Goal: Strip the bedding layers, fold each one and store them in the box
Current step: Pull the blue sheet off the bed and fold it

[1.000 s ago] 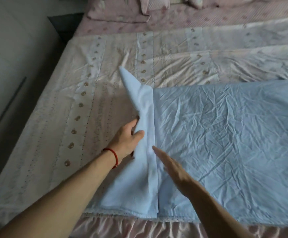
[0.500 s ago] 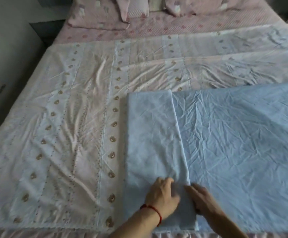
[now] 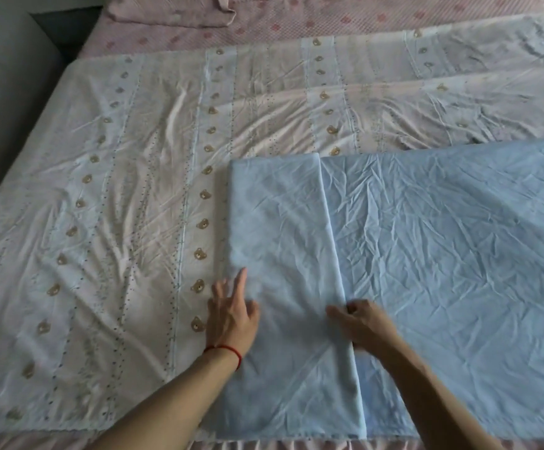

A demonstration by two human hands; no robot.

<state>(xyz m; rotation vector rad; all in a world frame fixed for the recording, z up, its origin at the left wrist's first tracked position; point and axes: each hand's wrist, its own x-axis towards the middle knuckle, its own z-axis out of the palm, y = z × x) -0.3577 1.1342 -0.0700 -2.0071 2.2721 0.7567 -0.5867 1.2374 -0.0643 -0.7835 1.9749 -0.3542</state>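
A light blue sheet (image 3: 442,254) lies spread over the right half of the bed, its left end folded over into a flat strip (image 3: 283,238). My left hand (image 3: 231,313) rests flat with straight fingers on the strip's left edge. My right hand (image 3: 361,323) sits at the strip's right edge, fingers curled against the cloth there. Whether it pinches the edge I cannot tell. Under the blue sheet lies a white cover with bear prints (image 3: 118,206). No box is in view.
A pink dotted sheet (image 3: 296,24) and a pink pillow (image 3: 170,11) lie at the head of the bed. A grey wall or cabinet (image 3: 1,92) runs along the bed's left side. A pink frill (image 3: 231,444) hangs at the near edge.
The lifted blue flap was laid down flat as a folded strip. My hands have since spread apart, left hand sliding to the strip's left edge, right hand to its right edge.
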